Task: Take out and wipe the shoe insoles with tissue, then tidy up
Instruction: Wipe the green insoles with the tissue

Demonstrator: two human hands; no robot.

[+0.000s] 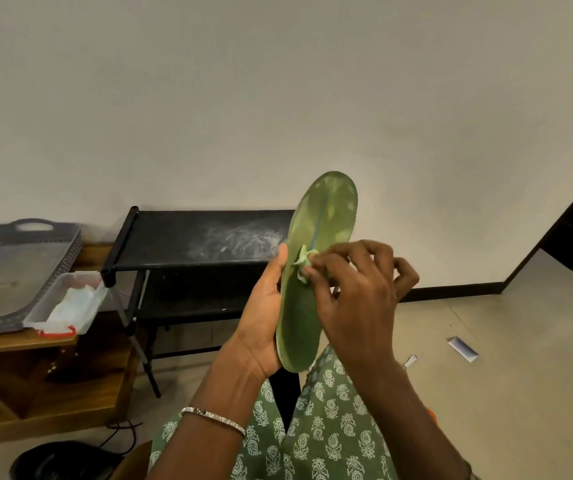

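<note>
A green shoe insole (326, 216) stands upright in front of me, toe end up, with pale worn patches near the top. My left hand (264, 306) grips its lower half from the left, thumb along the edge. My right hand (351, 292) pinches a small crumpled piece of tissue (302, 261) and presses it against the middle of the insole.
A black metal rack (188, 237) with a dusty top stands against the wall behind. At the left, a wooden table (18, 344) carries a grey perforated tray (18, 268) and a clear box of tissues (70, 303). Scraps of paper (462, 348) lie on the floor to the right. A dark object (60, 459) sits at bottom left.
</note>
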